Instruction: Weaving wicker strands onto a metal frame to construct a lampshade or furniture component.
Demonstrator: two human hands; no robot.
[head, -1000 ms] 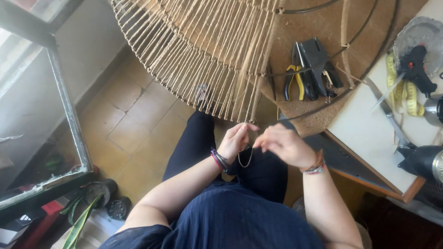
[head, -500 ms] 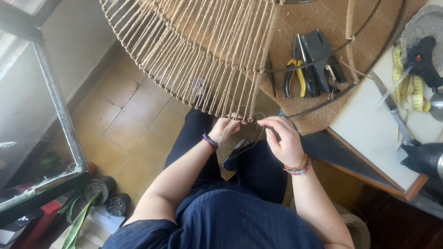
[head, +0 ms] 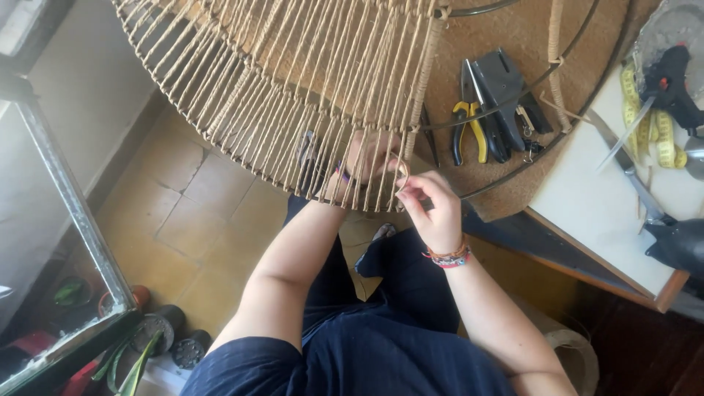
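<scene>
A: Two bare forearms are seen rising from the lower middle of the frame, above a lap clothed in dark blue. What is held by the right hand (head: 434, 209)?

B: A strand of tan cord (head: 402, 174) is pinched between its thumb and fingertips at the lower rim of the woven frame (head: 293, 95), just right of the frame's centre. The fingers are drawn narrow around the strand. A beaded bracelet (head: 449, 257) is worn at that wrist.

A: And the left hand (head: 370, 155)?

B: It is raised behind the cord strands, just left of the right hand, and is seen only through them. Whether anything is gripped by it cannot be told; its fingers are curled close together.

A: Where is the woven frame placed?

B: The upper left and upper middle of the frame are filled by it: a round wire hoop wrapped with radiating tan cords, with bare black wire (head: 543, 73) left on its right side.

A: What is seen beyond it?

B: Yellow-handled pliers (head: 471, 128) and dark tools (head: 506, 92) are laid on a brown mat (head: 513, 29) at the upper right. Farther right, a white board (head: 601, 205) is seen carrying a yellow tape measure (head: 660, 132).
</scene>
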